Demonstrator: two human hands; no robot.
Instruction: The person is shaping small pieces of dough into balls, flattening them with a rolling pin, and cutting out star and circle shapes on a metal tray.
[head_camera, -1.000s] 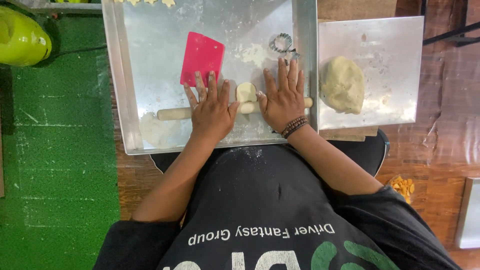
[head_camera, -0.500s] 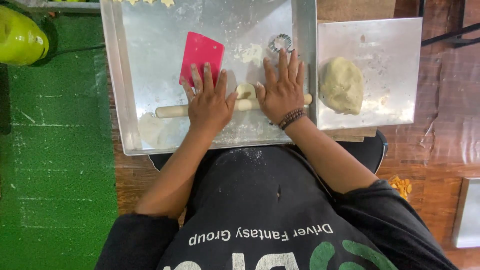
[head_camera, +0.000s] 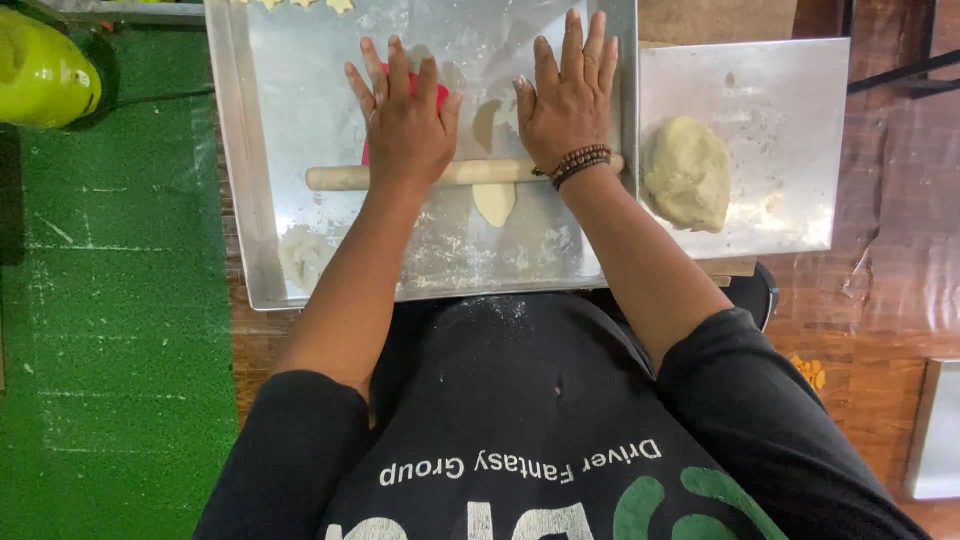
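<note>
Floured metal tray (head_camera: 260, 200) on a wood table, green mat to the left: rolling step in hand.
Dough (head_camera: 494, 200) lies mid-tray under the pin (head_camera: 470, 173); left hand (head_camera: 403, 125) and right hand (head_camera: 568, 95) press flat on it, fingers spread, gripping nothing. Next likely needs even pressure. Red scraper (head_camera: 437, 95) under left fingers; dough ball (head_camera: 688, 172) on the right board.

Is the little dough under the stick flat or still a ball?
Flat. The small pale dough piece lies spread thin on the floured metal tray, sticking out from under the wooden rolling pin.
</note>
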